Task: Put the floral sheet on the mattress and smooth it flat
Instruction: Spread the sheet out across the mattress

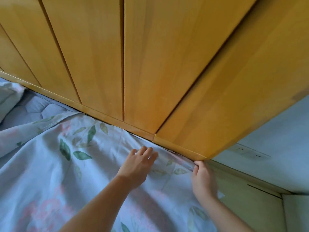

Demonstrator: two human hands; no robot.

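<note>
The floral sheet (50, 173) lies wrinkled on the mattress (33, 108); left hand (138, 164) presses it, fingers straight; right hand (203, 180), at 4 o'clock, seems to pinch its corner. Pull taut, sweep toward 9 o'clock.

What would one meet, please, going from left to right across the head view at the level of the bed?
Bare quilted mattress → left hand, flat on the floral sheet → right hand, pinching the sheet's edge → wall socket.

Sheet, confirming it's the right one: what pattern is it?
Sheet: pale blue, green leaves, pink flowers; head view.
</note>
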